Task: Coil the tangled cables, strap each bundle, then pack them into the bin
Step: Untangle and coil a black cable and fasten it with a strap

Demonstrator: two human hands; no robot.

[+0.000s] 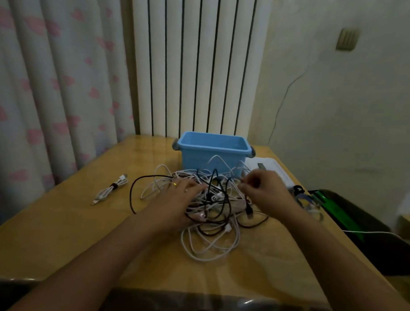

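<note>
A tangle of white and black cables (210, 234) lies in the middle of the wooden table (80, 239). My left hand (174, 200) rests flat on the left side of the pile, fingers spread. Over the pile's right side, my right hand (265, 192) is raised a little and pinches a white cable between thumb and fingers. Behind the pile stands an empty blue bin (213, 148) with grey handles. One coiled white cable (111, 189), strapped with a dark tie, lies apart on the left.
A white lid or tray (272, 168) lies right of the bin. Dark straps and loose ties (304, 200) sit near the table's right edge. A dark chair with a green object (332, 206) stands to the right. Curtain and radiator are behind.
</note>
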